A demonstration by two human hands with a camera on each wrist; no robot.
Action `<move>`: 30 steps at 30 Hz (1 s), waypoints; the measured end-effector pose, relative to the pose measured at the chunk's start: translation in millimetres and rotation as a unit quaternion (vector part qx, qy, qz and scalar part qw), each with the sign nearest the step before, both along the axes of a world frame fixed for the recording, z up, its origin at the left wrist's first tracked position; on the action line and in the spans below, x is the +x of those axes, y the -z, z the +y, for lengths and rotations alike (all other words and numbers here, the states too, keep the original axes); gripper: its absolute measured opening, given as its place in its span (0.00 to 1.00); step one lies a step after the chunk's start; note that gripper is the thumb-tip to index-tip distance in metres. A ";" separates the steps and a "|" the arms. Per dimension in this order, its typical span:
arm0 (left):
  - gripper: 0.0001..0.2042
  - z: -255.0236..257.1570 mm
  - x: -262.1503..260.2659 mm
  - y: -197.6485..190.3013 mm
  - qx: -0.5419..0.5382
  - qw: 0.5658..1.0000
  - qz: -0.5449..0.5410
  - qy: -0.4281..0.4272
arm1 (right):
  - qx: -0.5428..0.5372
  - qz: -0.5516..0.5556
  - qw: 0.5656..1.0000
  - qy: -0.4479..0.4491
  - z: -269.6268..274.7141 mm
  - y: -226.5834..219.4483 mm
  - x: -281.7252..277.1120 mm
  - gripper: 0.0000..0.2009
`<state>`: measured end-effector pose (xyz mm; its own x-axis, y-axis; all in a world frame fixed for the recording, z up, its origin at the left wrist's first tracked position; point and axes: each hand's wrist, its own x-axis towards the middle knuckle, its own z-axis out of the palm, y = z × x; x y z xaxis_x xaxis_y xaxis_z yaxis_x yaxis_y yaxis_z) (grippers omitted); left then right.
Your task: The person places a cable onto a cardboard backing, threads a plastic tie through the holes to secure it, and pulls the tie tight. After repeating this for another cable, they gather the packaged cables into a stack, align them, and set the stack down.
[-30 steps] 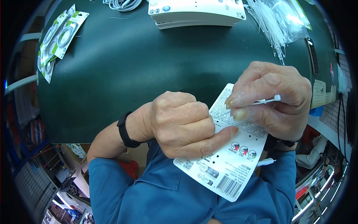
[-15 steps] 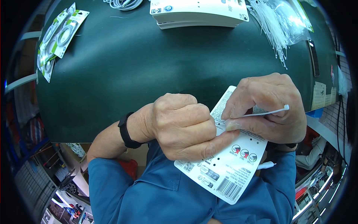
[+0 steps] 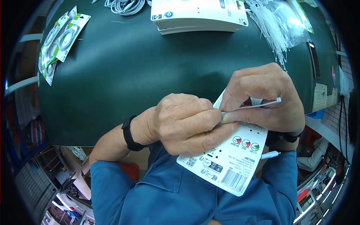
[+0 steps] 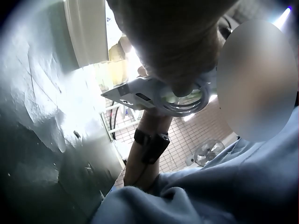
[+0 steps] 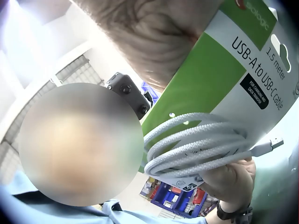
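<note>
My left hand (image 3: 187,125) grips a printed cardboard backing card (image 3: 236,168), its back with barcode and small print facing up in the head view. Against the card's green and white front lies a coiled white braided USB cable (image 5: 196,147), held there by the left fingers, its metal plug (image 5: 275,142) sticking out to one side. Between thumb and forefinger, my right hand (image 3: 281,88) pinches a thin white cable tie (image 3: 258,105), its head end standing out toward the palm. Both hands' fingertips meet over the card, hiding the tie's other end.
At the back of the green table (image 3: 123,67) sits a stack of cards (image 3: 198,18). Loose cable ties (image 3: 272,37) and a clear plastic bag (image 3: 290,24) lie back right, beside a dark phone (image 3: 314,60). Finished-looking carded cables (image 3: 63,37) lie left; coiled cables (image 3: 125,5) lie behind.
My right fingertips have come down and left against the left fingers, and more of the cable tie's strap shows behind them. The left hand stays round the card, which has shifted slightly.
</note>
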<state>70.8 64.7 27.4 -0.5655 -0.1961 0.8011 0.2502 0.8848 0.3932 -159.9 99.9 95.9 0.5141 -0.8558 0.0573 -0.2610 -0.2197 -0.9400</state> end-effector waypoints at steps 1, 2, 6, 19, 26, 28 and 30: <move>0.21 -0.5 0.3 0.4 0.007 1.000 -0.009 0.008 | 0.006 -0.006 1.000 -0.001 -1.7 -0.1 -0.7 0.08; 0.21 -0.9 1.3 0.1 0.013 1.000 -0.019 0.016 | 0.011 -0.012 1.000 -0.002 -3.6 -0.1 -1.7 0.07; 0.21 -1.9 -4.5 0.5 0.033 0.999 -0.004 0.015 | 0.059 -0.025 0.998 -0.005 -9.8 3.8 -6.6 0.06; 0.18 1.7 -7.7 -2.3 0.266 0.959 -0.028 -0.096 | 0.197 -0.088 0.973 0.085 -30.1 5.8 -13.4 0.05; 0.12 -13.0 -18.8 -22.6 0.604 0.787 0.058 -0.111 | -0.028 -0.173 0.927 0.332 -39.3 23.1 -40.2 0.10; 0.10 -22.1 -25.4 -25.1 0.638 0.755 0.112 -0.104 | -0.153 -0.178 0.871 0.431 -40.0 22.4 -34.1 0.07; 0.10 -32.7 -27.7 -26.1 0.640 0.752 0.127 -0.092 | -0.255 -0.163 0.847 0.438 -33.5 24.7 -26.7 0.06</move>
